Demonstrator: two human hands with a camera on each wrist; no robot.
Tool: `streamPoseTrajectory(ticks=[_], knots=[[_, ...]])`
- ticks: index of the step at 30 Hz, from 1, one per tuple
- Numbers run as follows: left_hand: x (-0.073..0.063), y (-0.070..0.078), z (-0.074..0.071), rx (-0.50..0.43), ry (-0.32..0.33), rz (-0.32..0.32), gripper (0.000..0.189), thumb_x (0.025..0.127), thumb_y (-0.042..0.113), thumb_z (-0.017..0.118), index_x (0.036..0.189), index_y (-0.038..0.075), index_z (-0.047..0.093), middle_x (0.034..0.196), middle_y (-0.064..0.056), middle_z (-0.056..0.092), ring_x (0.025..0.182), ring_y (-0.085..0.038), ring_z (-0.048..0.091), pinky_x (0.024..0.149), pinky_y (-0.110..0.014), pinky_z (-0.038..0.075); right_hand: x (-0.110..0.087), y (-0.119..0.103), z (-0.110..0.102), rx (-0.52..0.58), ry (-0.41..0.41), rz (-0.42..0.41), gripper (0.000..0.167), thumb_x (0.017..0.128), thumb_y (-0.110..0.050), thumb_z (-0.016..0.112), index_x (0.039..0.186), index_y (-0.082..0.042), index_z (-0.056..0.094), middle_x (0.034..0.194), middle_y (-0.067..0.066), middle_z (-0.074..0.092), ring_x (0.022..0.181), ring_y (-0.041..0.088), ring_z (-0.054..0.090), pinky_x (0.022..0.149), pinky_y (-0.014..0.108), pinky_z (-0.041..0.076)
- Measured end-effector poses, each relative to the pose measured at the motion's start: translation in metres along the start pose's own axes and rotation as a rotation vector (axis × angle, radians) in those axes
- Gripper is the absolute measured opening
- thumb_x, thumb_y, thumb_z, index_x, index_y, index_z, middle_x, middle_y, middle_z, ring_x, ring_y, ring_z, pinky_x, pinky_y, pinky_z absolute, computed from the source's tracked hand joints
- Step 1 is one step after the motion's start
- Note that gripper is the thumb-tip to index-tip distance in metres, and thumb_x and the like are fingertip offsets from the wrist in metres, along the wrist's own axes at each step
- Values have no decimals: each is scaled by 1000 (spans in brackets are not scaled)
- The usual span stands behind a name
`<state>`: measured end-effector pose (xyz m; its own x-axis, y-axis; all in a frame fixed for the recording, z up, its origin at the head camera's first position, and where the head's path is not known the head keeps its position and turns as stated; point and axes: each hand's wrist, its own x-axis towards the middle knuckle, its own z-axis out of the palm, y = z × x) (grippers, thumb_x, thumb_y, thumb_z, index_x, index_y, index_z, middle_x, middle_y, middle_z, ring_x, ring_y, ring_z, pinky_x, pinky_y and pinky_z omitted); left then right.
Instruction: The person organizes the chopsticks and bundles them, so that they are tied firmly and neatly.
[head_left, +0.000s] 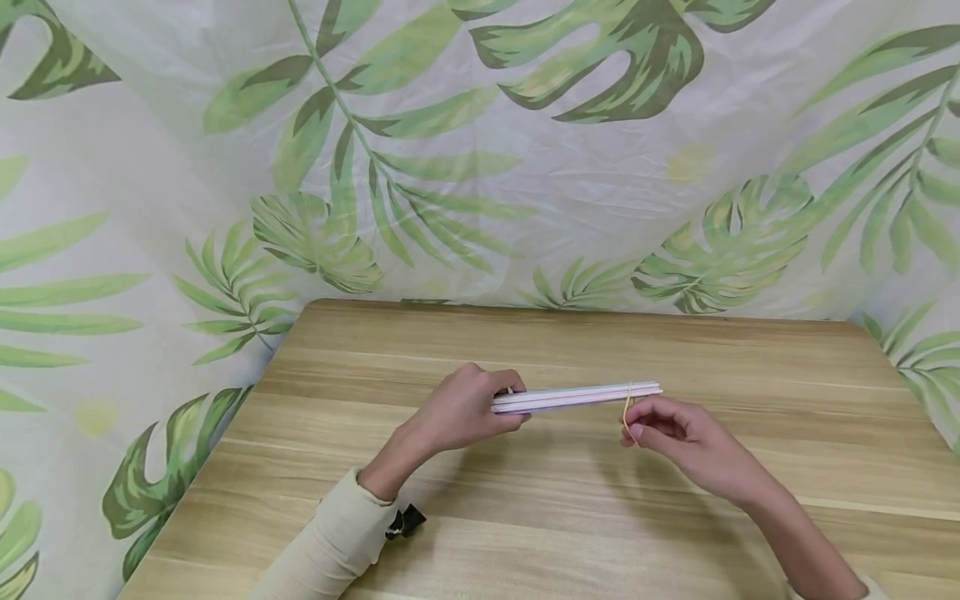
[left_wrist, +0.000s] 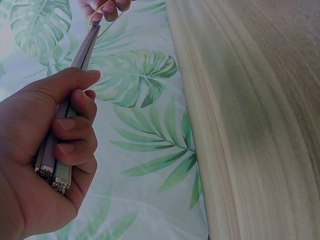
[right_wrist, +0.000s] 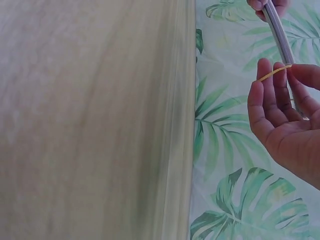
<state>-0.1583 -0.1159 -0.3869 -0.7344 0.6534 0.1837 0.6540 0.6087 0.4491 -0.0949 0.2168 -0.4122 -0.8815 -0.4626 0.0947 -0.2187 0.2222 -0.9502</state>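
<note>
A bundle of long, thin, pale sticks (head_left: 577, 397) is held above the table, pointing to the right. My left hand (head_left: 468, 407) grips its left end, the fingers wrapped around it in the left wrist view, where the cut-looking ends (left_wrist: 55, 180) stick out below the palm. Around the far end of the bundle loops a thin yellow rubber band (head_left: 627, 412). Thumb and fingers of my right hand (head_left: 678, 437) pinch the band and draw it down from the sticks. In the right wrist view the band (right_wrist: 274, 72) stretches between the fingertips and the bundle.
Beneath both hands is a wood-grain table (head_left: 525, 517). A leaf-patterned cloth (head_left: 562, 183) hangs behind it and at its sides. Beside the left sleeve (head_left: 337, 533) shows a small black object (head_left: 406, 522).
</note>
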Motion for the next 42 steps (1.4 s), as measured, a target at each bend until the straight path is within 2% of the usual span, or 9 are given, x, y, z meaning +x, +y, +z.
streamPoseTrajectory(ticks=[5,12,15,22,27,31,36,39,42], knots=[[0,1,1,-28,5,5,10,92,19,83,97,17,74,73,10,67,57,1,44,55,-18,38,1,1,2,-22,16,2,14,108,-10,62,119,-4,69,118,15,74,110,11,75,96,23,59],[0,2,3,-26,18,18,11,92,19,84,97,17,75,73,10,67,58,2,45,56,-17,39,3,6,9,19,-40,-42,14,108,-3,60,115,-1,71,118,25,74,111,12,75,95,29,61],[0,3,4,-36,29,16,11,92,19,84,96,17,75,72,10,67,57,2,44,55,-17,38,3,5,11,63,-47,-37,14,105,1,61,113,3,72,113,21,78,104,13,78,90,34,63],[-1,4,7,-94,85,-26,11,92,20,85,94,18,75,73,10,69,57,4,46,54,-17,39,2,3,16,123,5,-30,15,98,1,72,111,9,73,106,6,80,98,16,81,83,37,65],[1,8,11,-128,112,-62,12,91,21,87,92,17,75,74,8,73,57,4,49,54,-16,40,4,3,24,103,24,-123,12,92,6,77,103,3,75,100,4,78,93,13,80,78,32,65],[2,9,13,-156,113,-109,12,91,21,87,91,17,76,73,7,73,56,4,47,52,-17,38,3,2,30,56,61,-197,21,87,8,80,99,-9,78,97,5,76,90,13,78,73,28,63],[2,8,14,-175,108,-146,12,91,22,86,90,18,76,72,9,71,56,3,46,52,-18,37,0,0,35,81,71,-281,26,85,13,80,102,-6,79,102,1,72,94,14,80,73,29,63],[1,8,14,-185,97,-151,13,91,23,87,90,18,75,72,8,71,56,3,47,52,-18,38,-2,-1,36,142,73,-356,32,83,19,77,110,1,79,108,-1,69,96,14,81,73,30,64],[1,8,13,-193,88,-153,13,91,23,87,90,18,75,73,8,71,57,2,48,53,-18,39,-3,-2,37,152,95,-429,53,81,23,77,131,5,72,115,-3,68,95,13,81,71,27,63]])
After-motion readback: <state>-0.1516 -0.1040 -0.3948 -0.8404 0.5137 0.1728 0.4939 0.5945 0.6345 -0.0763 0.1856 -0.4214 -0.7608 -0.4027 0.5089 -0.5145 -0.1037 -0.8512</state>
